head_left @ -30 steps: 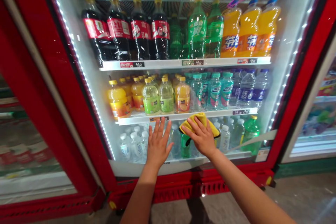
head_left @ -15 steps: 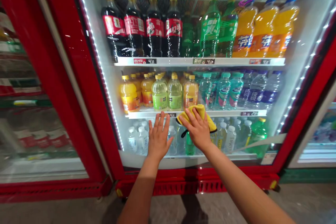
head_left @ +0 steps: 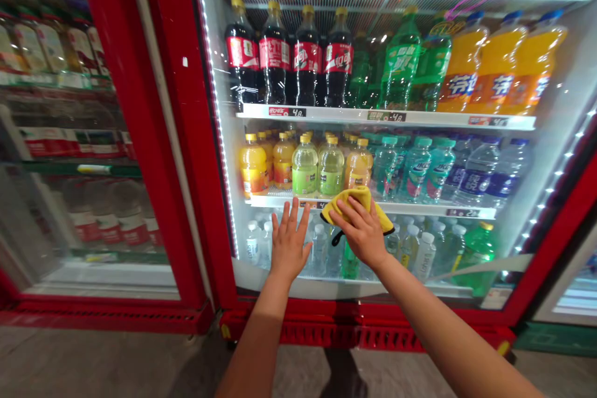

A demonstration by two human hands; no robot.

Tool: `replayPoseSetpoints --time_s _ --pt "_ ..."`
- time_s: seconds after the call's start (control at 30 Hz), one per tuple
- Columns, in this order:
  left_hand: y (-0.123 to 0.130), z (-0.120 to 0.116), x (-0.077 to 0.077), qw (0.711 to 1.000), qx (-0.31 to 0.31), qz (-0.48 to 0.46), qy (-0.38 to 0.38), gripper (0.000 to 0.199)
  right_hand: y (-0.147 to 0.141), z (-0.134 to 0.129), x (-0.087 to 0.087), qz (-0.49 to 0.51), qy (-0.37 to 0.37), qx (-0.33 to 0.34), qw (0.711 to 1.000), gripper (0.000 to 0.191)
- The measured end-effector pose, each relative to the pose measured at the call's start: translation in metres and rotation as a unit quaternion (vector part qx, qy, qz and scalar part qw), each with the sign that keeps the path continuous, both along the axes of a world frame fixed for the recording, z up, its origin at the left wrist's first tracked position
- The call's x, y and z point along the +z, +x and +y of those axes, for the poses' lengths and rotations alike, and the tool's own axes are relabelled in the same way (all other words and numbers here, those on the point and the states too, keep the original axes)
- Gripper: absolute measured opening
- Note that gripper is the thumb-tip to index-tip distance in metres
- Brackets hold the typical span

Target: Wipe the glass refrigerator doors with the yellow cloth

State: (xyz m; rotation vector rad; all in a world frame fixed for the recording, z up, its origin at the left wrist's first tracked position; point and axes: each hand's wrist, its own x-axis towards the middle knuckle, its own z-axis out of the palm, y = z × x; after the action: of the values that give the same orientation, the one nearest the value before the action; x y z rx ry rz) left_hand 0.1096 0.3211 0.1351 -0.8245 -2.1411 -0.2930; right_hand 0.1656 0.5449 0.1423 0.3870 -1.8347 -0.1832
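Observation:
My left hand (head_left: 288, 245) is held up before the glass door (head_left: 342, 306) of a red drinks fridge, palm forward and fingers spread, holding nothing. Whether it touches the glass I cannot tell. To its right, my right hand (head_left: 363, 234) presses a yellow cloth (head_left: 383, 216) with black edging against the door. Its fingers lie over the folded cloth, and a small black loop (head_left: 336, 238) hangs from the cloth's lower left. Behind both hands, inside the fridge, are the lower shelf edge (head_left: 415, 209) and clear bottles (head_left: 424, 255) on the bottom level.
Cola bottles (head_left: 307, 62), green soda bottles (head_left: 401, 65) and orange soda bottles (head_left: 501, 68) stand on the upper shelf. Juice bottles (head_left: 305, 168) fill the middle one. Another red-framed fridge (head_left: 116, 130) stands on the left. Grey floor (head_left: 289, 364) shows below.
The view has swung left, so the fridge sits further right and more of the left fridge shows. Both hands keep nearly the same pose, the right one still on the yellow cloth.

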Motion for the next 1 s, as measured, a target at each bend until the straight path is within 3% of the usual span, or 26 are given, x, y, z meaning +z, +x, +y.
replayPoseSetpoints --time_s 0.1,0.23,0.37,0.5,0.63,0.73,0.87,1.0 --pt "0.001 -0.005 0.0 1.0 0.014 -0.002 0.008 0.102 0.015 0.016 -0.016 -0.045 0.062 -0.034 0.997 0.05" --pt "0.0 -0.017 0.001 0.999 0.032 -0.009 0.021 0.104 0.009 0.025 0.001 -0.011 0.003 -0.055 0.998 0.052" --pt "-0.003 -0.026 0.0 0.999 0.037 -0.013 0.035 0.108 -0.018 -0.016 0.023 0.024 -0.031 -0.057 0.998 0.049" --pt "-0.006 -0.033 -0.003 0.998 0.031 -0.016 0.052 0.111 -0.024 -0.048 0.009 -0.016 0.025 -0.054 0.998 0.047" --pt "-0.011 -0.042 -0.007 0.998 0.022 -0.02 0.062 0.109 -0.011 -0.03 -0.004 -0.051 0.104 -0.028 0.993 0.046" --pt "-0.013 -0.05 -0.009 0.997 0.022 -0.024 0.069 0.106 -0.011 -0.019 0.011 -0.019 0.071 -0.034 0.997 0.047" --pt "-0.016 -0.057 -0.011 0.996 0.028 -0.035 0.079 0.105 -0.031 -0.052 0.037 0.017 0.004 -0.053 0.998 0.046" --pt "-0.018 -0.059 -0.012 0.995 0.023 -0.033 0.087 0.106 -0.043 -0.091 0.031 -0.021 0.021 -0.024 0.999 0.045"
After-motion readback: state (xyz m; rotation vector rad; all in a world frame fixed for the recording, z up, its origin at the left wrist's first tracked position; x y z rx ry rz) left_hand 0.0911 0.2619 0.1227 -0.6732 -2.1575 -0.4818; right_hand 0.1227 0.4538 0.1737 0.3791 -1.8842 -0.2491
